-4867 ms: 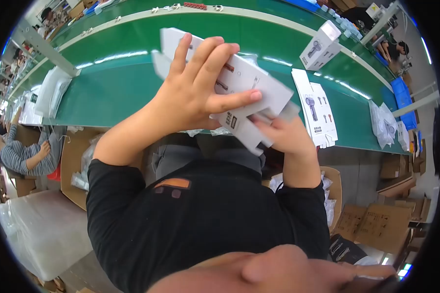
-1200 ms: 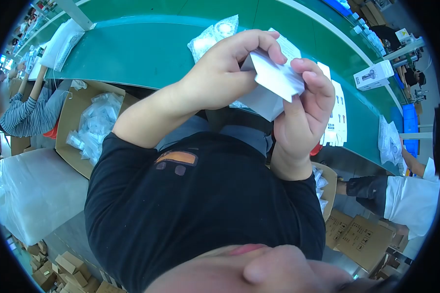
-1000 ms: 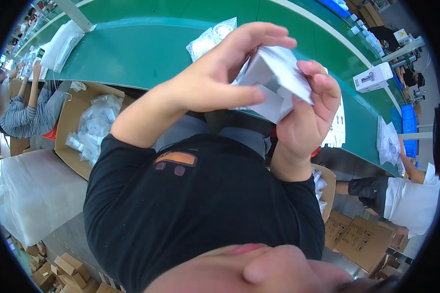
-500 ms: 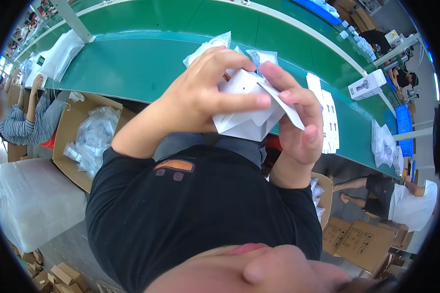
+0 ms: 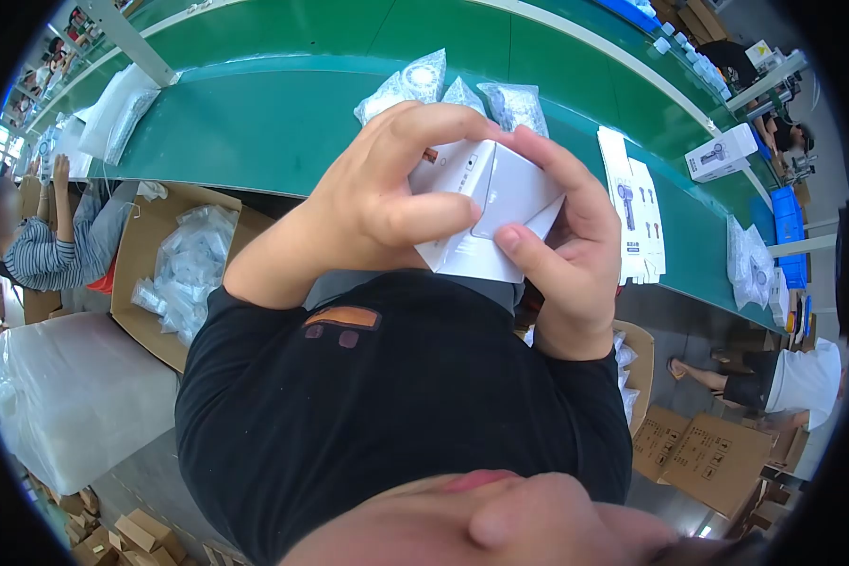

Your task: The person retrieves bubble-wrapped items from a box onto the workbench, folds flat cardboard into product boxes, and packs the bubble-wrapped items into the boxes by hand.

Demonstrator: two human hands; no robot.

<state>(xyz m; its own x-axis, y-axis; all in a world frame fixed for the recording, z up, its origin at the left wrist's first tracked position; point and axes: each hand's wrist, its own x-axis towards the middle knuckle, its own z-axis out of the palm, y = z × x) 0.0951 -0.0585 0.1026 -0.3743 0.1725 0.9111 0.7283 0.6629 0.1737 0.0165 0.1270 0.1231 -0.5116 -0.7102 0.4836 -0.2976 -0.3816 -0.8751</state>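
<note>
A white printed box (image 5: 500, 203) is between my hands above the green table's front edge, its end flap folded down over the near end. My left hand (image 5: 387, 193) wraps the box's left side, with the thumb on the edge beside the flap. On the right side, my right hand (image 5: 575, 245) grips the box, thumb against the end and fingers along the far edge. Behind the box lie several clear bubble bags (image 5: 514, 106). Flat printed carton blanks (image 5: 641, 222) rest on the table to the right.
An upright-printed white box (image 5: 722, 153) sits at the back right. Cartons of clear bags (image 5: 187, 264) stand below the table edge. A person in stripes (image 5: 42, 250) is at the left; another in a white top (image 5: 802, 382) is at the right.
The open end flap has folded down onto the box, and my right thumb has moved onto that end. Earlier, the carton was flatter in my hands. The person in white has shifted.
</note>
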